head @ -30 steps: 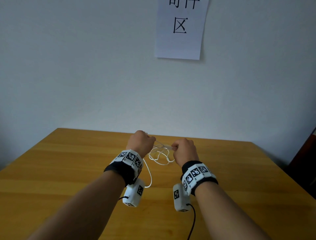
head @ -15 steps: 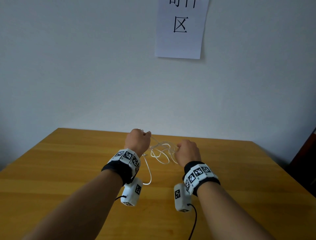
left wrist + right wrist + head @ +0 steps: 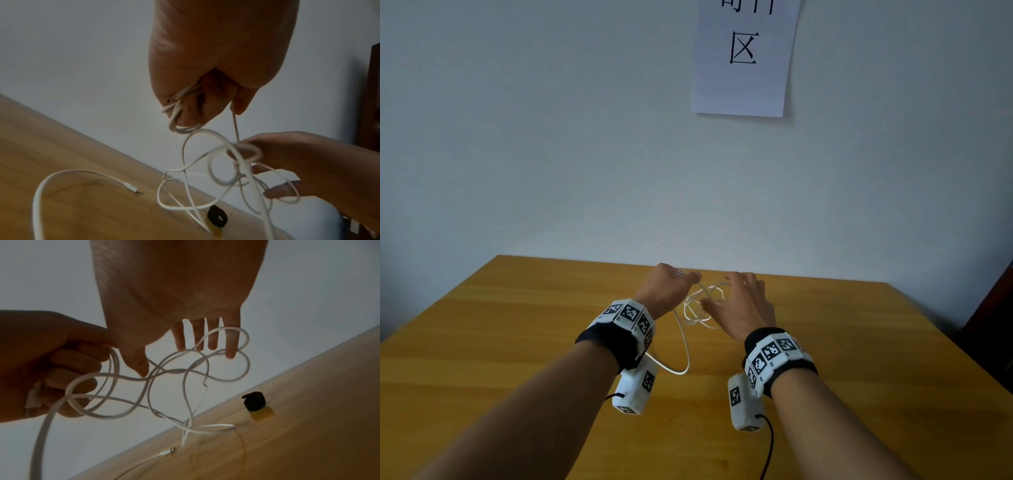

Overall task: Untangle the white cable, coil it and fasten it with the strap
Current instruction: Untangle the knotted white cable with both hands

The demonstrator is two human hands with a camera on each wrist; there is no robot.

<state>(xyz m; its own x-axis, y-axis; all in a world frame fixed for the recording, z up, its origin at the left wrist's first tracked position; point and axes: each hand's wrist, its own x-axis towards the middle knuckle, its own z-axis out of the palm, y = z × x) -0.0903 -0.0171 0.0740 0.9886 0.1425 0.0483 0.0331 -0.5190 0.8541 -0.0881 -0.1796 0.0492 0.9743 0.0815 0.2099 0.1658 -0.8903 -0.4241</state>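
Dangling in tangled loops above the wooden bench (image 3: 517, 325), the white cable (image 3: 702, 305) is bunched in the left hand (image 3: 666, 287), fingers curled tight around it. Right hand (image 3: 743, 305) has fingers spread loose among the loops. Black strap (image 3: 254, 400) sits on the bench by the pale wall (image 3: 551, 154).

One readable sign, on the wall.
A white paper sheet (image 3: 744, 58) hangs on the wall, high above and beyond the fingers; it bears the black character 区, with further characters above it cut off at the frame's top edge.
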